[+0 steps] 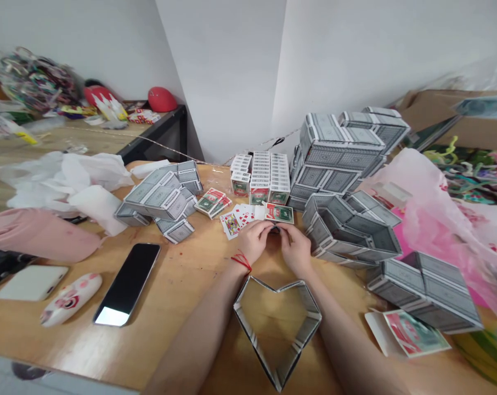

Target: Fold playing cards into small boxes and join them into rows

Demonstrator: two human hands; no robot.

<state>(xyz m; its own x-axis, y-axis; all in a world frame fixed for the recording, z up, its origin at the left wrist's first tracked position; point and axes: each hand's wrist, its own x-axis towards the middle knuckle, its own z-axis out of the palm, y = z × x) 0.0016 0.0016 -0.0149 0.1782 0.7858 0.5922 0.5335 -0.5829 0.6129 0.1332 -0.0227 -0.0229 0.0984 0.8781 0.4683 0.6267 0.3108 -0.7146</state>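
A folded card (pixel 275 230), light, thin and likely easily creased, was pinched between the left hand (pixel 253 240) and the right hand (pixel 294 248) over the counter (pixel 182 285). It was judged best gripped by its edges.

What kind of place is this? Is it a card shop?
More likely a craft workroom, maybe at home: a wooden table piled with boxed card decks, grey blocks folded from cards, and a heart-shaped card frame.
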